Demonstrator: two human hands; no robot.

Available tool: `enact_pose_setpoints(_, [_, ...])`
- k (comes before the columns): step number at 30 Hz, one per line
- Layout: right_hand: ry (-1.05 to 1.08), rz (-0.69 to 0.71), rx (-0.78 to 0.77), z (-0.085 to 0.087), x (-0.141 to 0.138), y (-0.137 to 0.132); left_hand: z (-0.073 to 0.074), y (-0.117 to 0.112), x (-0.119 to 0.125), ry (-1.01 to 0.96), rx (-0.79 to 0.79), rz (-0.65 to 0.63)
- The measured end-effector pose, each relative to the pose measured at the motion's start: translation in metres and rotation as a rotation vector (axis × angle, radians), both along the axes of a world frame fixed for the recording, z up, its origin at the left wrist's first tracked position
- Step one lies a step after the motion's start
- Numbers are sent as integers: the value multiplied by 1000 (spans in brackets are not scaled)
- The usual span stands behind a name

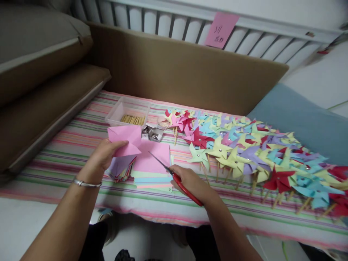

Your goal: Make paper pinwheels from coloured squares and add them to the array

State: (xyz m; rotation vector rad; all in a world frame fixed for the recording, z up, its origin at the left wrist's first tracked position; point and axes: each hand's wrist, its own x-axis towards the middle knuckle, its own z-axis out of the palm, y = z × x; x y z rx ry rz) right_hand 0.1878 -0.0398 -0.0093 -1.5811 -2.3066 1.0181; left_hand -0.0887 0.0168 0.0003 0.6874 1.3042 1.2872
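Between the thumb and fingers of my left hand (108, 150) is a pink paper square (126, 137), raised above a stack of coloured papers (121, 168) with a purple sheet on top. Red-handled scissors (179, 181) are gripped in my right hand (191, 181), their blades pointing up and left, nearly together. Under the blade tips lies a larger pink sheet (154, 154), with green, blue and peach sheets (153, 181) showing below it. The scissors are apart from the held square.
A clear plastic tub (115, 112) of short wooden sticks (133, 119) stands behind, beside a small box of metal fasteners (154, 136). Several paper pinwheels (220, 149) cover the right side. A brown board (176, 72) and cushions (54, 87) border the striped cloth (70, 145).
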Motion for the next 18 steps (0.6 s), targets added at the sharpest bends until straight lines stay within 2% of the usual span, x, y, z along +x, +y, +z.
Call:
enact_pose_setpoints(3, [-132, -134, 74, -8, -6, 2, -4, -5, -6, -28, 64, 108])
enact_pose_setpoints(6, [-300, -195, 167, -19, -17, 4, -8, -13, -10, -53, 121, 149])
enact_pose_setpoints(9, [-393, -184, 207, -27, -28, 5, -8, -26, -15, -81, 171, 168])
enact_pose_setpoints(13, [-418, -168, 234, -28, -39, 2, -8, -50, -32, -129, 183, 235])
enact_pose_setpoints(18, [-454, -138, 240, -26, -46, 1, -23, -88, -52, -151, 147, 312])
